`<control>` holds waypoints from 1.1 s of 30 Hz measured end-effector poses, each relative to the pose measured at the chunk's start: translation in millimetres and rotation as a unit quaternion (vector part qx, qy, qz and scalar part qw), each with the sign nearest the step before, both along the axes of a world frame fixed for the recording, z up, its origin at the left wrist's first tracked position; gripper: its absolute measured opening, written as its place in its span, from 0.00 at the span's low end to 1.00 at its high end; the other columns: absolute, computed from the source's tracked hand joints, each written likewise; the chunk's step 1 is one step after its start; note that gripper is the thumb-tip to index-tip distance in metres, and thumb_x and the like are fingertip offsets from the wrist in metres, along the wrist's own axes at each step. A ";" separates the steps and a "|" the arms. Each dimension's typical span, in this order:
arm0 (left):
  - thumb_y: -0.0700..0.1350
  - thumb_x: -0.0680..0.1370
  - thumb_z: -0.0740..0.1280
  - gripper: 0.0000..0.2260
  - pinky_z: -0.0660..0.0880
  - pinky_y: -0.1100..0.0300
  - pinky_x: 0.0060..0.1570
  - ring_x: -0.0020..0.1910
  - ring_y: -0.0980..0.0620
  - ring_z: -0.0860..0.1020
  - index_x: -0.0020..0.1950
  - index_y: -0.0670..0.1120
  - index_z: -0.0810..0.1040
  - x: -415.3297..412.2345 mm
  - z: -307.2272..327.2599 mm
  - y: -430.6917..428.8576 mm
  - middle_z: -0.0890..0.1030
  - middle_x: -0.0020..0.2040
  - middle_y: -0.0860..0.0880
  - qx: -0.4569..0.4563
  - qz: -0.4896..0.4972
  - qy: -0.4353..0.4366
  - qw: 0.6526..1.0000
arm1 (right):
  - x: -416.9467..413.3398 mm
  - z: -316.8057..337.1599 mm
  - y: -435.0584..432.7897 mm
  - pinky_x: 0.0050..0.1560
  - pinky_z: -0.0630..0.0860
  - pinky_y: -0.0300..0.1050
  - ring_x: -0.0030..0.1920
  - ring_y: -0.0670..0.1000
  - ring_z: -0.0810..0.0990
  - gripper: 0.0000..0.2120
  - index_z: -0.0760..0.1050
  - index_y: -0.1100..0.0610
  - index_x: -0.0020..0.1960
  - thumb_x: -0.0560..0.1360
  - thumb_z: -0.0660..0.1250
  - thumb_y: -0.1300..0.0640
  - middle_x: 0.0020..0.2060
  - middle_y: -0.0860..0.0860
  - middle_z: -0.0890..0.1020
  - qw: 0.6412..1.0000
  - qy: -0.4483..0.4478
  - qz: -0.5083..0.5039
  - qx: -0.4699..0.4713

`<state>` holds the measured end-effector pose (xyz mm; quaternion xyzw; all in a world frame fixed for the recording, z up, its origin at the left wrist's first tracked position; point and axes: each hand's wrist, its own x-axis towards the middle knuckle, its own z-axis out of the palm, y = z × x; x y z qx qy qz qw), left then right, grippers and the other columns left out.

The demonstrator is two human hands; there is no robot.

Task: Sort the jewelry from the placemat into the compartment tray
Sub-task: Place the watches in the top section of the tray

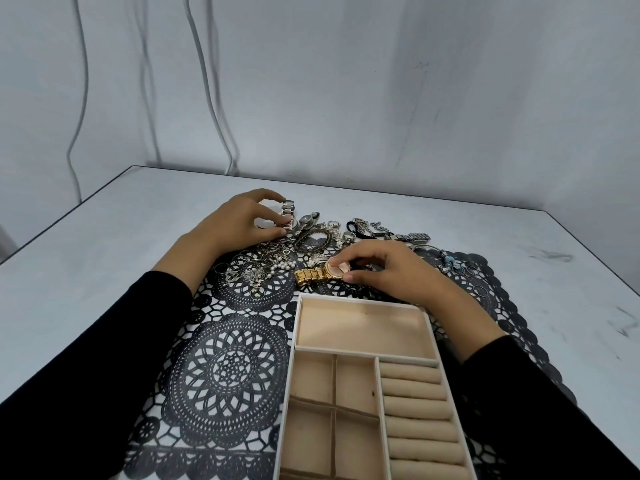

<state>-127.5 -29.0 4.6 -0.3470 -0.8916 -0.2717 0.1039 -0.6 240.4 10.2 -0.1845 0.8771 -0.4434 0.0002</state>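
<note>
Nearest the camera, found the compartment tray (363, 329) resting on the black lace placemat (221, 372), right of its middle, with one wide beige section at the far end, small square sections at near left and padded ring rolls at near right. Saw black sleeves (86, 358) reaching in from both lower corners. Just beyond the tray's far rim, caught the right hand (377, 268) pinching the round case of a gold watch (313, 276), with thumb low, fingers curled over the pinkish dial and the band lying leftward on the placemat. Farther back and left, spotted the left hand (239, 223) curled round a silver watch (288, 213), gripping it between thumb and forefinger with band links standing upright. Between and behind both hands, noted the jewelry heap (311, 237) strewn along the placemat's far edge and spilling onto the pale surface (104, 254): chains, pearl strands, rings, a black cord. Picked out thin rings (474, 275) lying apart at the placemat's right side. Behind, made out a grey wall with cables (207, 81) hanging down.
</note>
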 end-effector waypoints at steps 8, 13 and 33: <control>0.49 0.75 0.73 0.07 0.74 0.54 0.53 0.54 0.51 0.78 0.51 0.50 0.87 0.7 -0.9 1.8 0.80 0.56 0.54 -0.020 -0.017 0.079 0.997 | 0.4 -1.0 0.7 0.57 0.75 0.58 0.53 0.52 0.80 0.12 0.82 0.46 0.53 0.71 0.73 0.57 0.50 0.50 0.83 1.000 0.001 0.001 0.002; 0.48 0.73 0.75 0.08 0.75 0.55 0.56 0.51 0.57 0.80 0.51 0.51 0.87 -0.6 -4.3 0.7 0.82 0.51 0.55 0.029 0.001 0.015 0.999 | -0.5 -1.1 0.2 0.57 0.75 0.58 0.53 0.53 0.80 0.12 0.82 0.47 0.53 0.71 0.74 0.58 0.50 0.50 0.83 1.000 -0.001 -0.001 -0.002; 0.48 0.79 0.69 0.12 0.75 0.55 0.53 0.52 0.52 0.81 0.62 0.56 0.81 1.8 -8.0 10.0 0.84 0.56 0.48 0.036 0.031 -0.062 0.997 | 3.4 3.3 -1.9 0.56 0.77 0.47 0.52 0.49 0.80 0.14 0.82 0.49 0.53 0.70 0.74 0.62 0.51 0.49 0.83 1.000 0.000 -0.004 0.013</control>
